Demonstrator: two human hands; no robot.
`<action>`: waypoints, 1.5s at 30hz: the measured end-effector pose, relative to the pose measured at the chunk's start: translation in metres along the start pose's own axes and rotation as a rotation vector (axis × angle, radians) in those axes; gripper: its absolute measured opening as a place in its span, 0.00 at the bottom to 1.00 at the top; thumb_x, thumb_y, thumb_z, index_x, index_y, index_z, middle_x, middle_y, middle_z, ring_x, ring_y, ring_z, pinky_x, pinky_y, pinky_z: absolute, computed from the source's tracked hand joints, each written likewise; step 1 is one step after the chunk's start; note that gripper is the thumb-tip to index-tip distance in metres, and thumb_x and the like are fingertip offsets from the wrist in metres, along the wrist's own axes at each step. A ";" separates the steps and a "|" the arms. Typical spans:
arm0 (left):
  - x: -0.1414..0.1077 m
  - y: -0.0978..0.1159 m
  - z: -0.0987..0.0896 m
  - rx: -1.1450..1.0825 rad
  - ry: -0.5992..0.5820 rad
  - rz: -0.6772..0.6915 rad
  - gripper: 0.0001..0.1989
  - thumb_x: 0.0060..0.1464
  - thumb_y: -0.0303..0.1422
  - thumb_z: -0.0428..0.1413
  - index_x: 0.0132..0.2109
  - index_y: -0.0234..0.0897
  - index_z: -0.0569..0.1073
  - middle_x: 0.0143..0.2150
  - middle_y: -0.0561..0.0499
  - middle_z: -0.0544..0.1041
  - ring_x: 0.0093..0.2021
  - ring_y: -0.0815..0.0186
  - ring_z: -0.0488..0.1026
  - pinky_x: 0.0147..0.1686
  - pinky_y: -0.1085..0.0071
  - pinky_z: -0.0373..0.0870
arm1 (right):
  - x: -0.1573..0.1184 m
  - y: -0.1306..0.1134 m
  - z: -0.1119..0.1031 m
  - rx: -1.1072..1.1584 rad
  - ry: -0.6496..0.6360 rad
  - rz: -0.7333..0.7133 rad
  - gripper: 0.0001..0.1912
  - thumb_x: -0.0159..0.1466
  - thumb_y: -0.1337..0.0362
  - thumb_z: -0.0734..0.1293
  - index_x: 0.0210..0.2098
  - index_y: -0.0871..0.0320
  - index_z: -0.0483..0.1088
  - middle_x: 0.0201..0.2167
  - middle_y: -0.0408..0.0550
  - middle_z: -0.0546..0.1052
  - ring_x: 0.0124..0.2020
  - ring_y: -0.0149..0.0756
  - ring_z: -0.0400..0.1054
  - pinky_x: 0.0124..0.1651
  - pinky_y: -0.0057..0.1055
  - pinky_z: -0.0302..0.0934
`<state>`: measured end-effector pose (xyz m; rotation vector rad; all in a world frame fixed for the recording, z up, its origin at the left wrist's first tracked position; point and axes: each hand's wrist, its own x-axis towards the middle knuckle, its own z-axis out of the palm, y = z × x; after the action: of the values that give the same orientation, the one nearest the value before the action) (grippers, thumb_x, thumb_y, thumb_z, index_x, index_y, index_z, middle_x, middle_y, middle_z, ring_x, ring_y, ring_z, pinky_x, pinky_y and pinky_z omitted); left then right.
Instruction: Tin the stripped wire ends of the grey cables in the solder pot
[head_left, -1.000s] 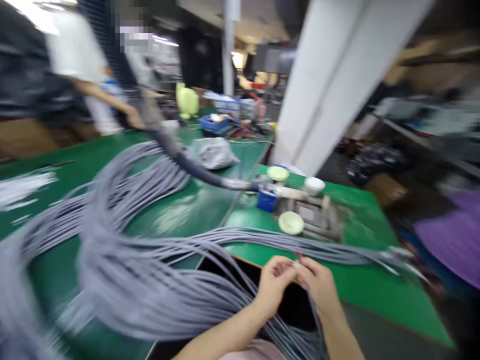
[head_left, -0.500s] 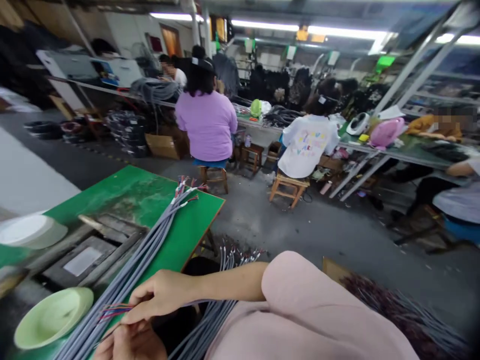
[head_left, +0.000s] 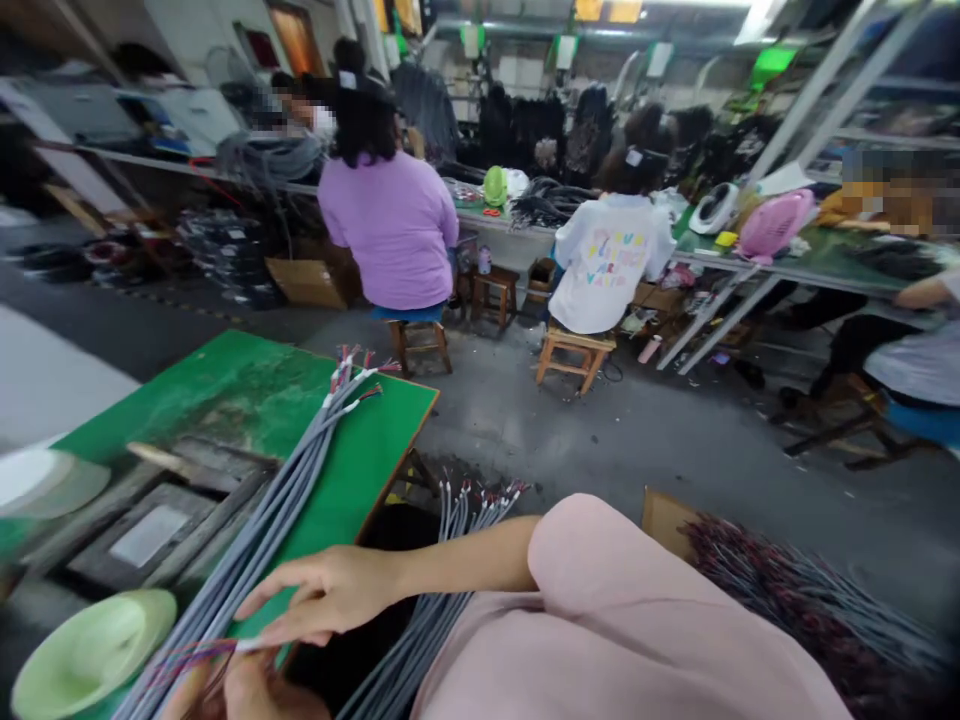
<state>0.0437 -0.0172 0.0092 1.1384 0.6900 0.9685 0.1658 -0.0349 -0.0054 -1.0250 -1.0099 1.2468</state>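
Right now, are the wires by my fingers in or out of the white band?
Out: red and blue wires extend past the white band by your right hand.

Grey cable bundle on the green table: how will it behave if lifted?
Likely semi-stiff: the grey cable bundle runs nearly straight. It may slide apart, since no tie shows around it. The thin coloured wire ends probably bend easily, as they splay.

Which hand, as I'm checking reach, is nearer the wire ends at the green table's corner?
Right. In the picture, the right hand is below and slightly left of the wire ends; the left hand is lower and farther left, at the bottom edge.
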 end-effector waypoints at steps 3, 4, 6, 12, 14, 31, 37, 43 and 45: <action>0.004 -0.001 -0.003 -0.056 0.111 -0.021 0.12 0.44 0.38 0.62 0.37 0.40 0.72 0.26 0.57 0.74 0.26 0.68 0.72 0.27 0.71 0.71 | -0.015 -0.015 0.020 -0.023 0.132 0.006 0.22 0.55 0.58 0.71 0.49 0.51 0.67 0.18 0.31 0.68 0.16 0.23 0.60 0.21 0.21 0.56; 0.003 -0.001 -0.005 -0.067 0.125 -0.048 0.14 0.43 0.40 0.63 0.35 0.37 0.73 0.27 0.54 0.75 0.27 0.68 0.72 0.29 0.71 0.72 | -0.021 -0.021 0.025 -0.033 0.166 0.010 0.20 0.58 0.60 0.68 0.49 0.54 0.67 0.22 0.34 0.70 0.16 0.22 0.59 0.21 0.22 0.56; 0.001 -0.001 -0.010 -0.141 0.120 -0.132 0.18 0.39 0.43 0.65 0.33 0.34 0.74 0.28 0.52 0.76 0.26 0.69 0.71 0.28 0.72 0.70 | -0.031 -0.033 0.029 -0.132 0.145 0.051 0.19 0.59 0.61 0.66 0.50 0.55 0.67 0.24 0.37 0.71 0.18 0.23 0.60 0.22 0.23 0.57; -0.009 0.004 -0.023 -0.113 0.037 -0.183 0.15 0.44 0.43 0.64 0.30 0.34 0.77 0.29 0.48 0.78 0.32 0.65 0.74 0.38 0.68 0.70 | -0.020 -0.060 0.014 -0.551 0.173 -0.073 0.08 0.59 0.60 0.66 0.33 0.58 0.75 0.28 0.43 0.74 0.29 0.29 0.67 0.32 0.26 0.60; -0.013 0.005 -0.025 -0.119 0.013 -0.172 0.14 0.46 0.42 0.63 0.30 0.34 0.78 0.29 0.48 0.79 0.33 0.65 0.74 0.42 0.67 0.69 | -0.013 -0.063 0.019 -0.627 0.105 -0.142 0.07 0.59 0.61 0.67 0.32 0.57 0.75 0.28 0.44 0.73 0.31 0.30 0.66 0.34 0.27 0.60; -0.022 0.008 -0.035 -0.227 -0.090 -0.281 0.16 0.41 0.43 0.66 0.30 0.32 0.78 0.26 0.48 0.78 0.26 0.68 0.72 0.32 0.71 0.68 | 0.027 -0.062 0.018 -0.352 0.392 -0.148 0.10 0.56 0.60 0.68 0.22 0.58 0.73 0.14 0.39 0.65 0.19 0.27 0.56 0.24 0.27 0.51; -0.014 0.009 -0.041 -0.301 -0.024 -0.269 0.16 0.39 0.41 0.68 0.28 0.32 0.77 0.25 0.50 0.77 0.27 0.68 0.73 0.33 0.71 0.68 | 0.011 -0.065 0.038 -0.594 0.104 -0.087 0.09 0.56 0.62 0.68 0.22 0.58 0.73 0.22 0.43 0.73 0.24 0.30 0.64 0.30 0.27 0.58; -0.014 0.009 -0.040 -0.315 -0.031 -0.273 0.17 0.38 0.42 0.68 0.29 0.32 0.77 0.24 0.49 0.77 0.26 0.68 0.73 0.34 0.70 0.68 | 0.013 -0.056 0.048 -0.544 0.124 -0.077 0.12 0.58 0.62 0.66 0.20 0.59 0.72 0.19 0.42 0.71 0.23 0.29 0.63 0.29 0.27 0.57; -0.014 0.010 -0.040 -0.348 -0.002 -0.287 0.17 0.37 0.42 0.69 0.29 0.32 0.77 0.23 0.50 0.77 0.25 0.69 0.73 0.33 0.70 0.68 | 0.016 -0.050 0.045 -0.449 0.130 -0.018 0.13 0.58 0.60 0.66 0.20 0.59 0.73 0.17 0.41 0.68 0.21 0.28 0.60 0.27 0.27 0.55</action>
<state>0.0003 -0.0116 0.0064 0.7127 0.6338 0.8034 0.1354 -0.0195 0.0543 -1.4182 -1.2228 0.9423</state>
